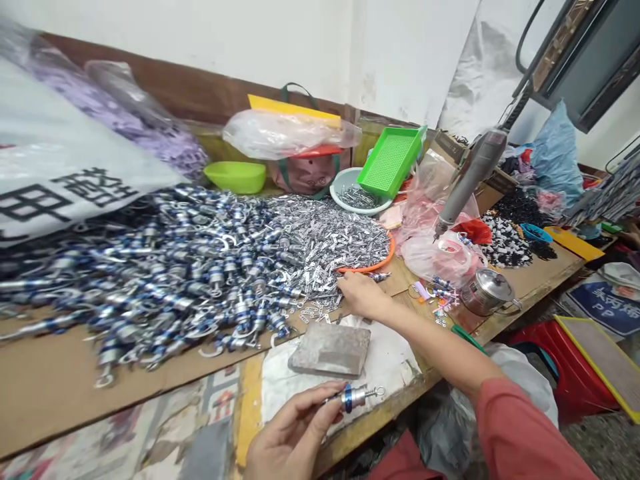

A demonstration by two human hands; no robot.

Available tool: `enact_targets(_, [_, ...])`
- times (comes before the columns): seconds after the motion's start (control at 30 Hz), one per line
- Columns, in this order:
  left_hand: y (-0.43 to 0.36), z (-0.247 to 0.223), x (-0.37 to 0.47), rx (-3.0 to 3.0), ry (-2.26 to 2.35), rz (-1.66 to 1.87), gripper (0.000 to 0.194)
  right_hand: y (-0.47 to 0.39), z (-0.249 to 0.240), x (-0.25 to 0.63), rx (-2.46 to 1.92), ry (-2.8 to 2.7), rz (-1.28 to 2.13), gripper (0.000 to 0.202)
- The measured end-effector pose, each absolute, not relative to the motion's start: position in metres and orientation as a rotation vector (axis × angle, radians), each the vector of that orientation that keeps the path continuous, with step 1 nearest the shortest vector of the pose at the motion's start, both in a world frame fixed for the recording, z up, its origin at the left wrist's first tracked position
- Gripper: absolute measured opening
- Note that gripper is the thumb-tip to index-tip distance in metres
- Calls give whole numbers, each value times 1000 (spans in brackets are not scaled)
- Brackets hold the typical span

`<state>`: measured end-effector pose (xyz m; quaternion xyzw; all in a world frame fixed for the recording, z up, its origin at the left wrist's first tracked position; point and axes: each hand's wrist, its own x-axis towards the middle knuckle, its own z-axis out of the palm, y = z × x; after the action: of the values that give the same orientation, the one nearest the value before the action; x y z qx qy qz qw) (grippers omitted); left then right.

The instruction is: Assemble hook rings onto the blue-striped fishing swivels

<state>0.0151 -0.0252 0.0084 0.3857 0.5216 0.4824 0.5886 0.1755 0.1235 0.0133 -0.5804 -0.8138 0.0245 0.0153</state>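
We note the left hand (295, 433) pinching one fitting (356, 398) between thumb and fingers above the near edge of the counter (380, 419). Its long axis runs left to right, ring end pointing right. The heap of clips (345, 233) lies beyond it, farther from us; the right hand (363, 295) is nearer, at the heap's near right edge, fingers bunched. We cannot tell whether they grip a clip. A stone block (330, 348) sits between the hands. We log a pile of fittings (215, 267) at left and a driver (473, 173) hanging beyond the right forearm.
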Motion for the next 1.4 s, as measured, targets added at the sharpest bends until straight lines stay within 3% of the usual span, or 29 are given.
enact_targets(0.27, [-27,6,11,949,1245,1094,29,131,20,195,-1710,-2341,168,16])
enact_targets(0.47, [-22,16,15,879,1158,1190,20,51,42,185,-1296,-2144,351,9])
enact_targets(0.57, [-21,16,18,937,1137,1213,24,11,48,176,-1010,-2042,482,14])
enact_targets(0.73, [-20,11,14,1090,1189,1188,35,-5,42,173,-921,-2051,535,32])
enact_targets(0.9, [-15,11,7,1318,1223,1160,39,-1,43,171,-821,-2044,480,28])
enact_targets(1.17, [-16,22,4,1304,1187,1143,12,-14,42,171,-912,-1922,611,17])
enact_targets(1.27, [-17,24,3,1154,1177,1107,10,-20,39,176,-925,-1979,545,23])
enact_targets(1.4, [-17,23,3,976,1114,1099,7,-23,36,182,-785,-2236,178,20])
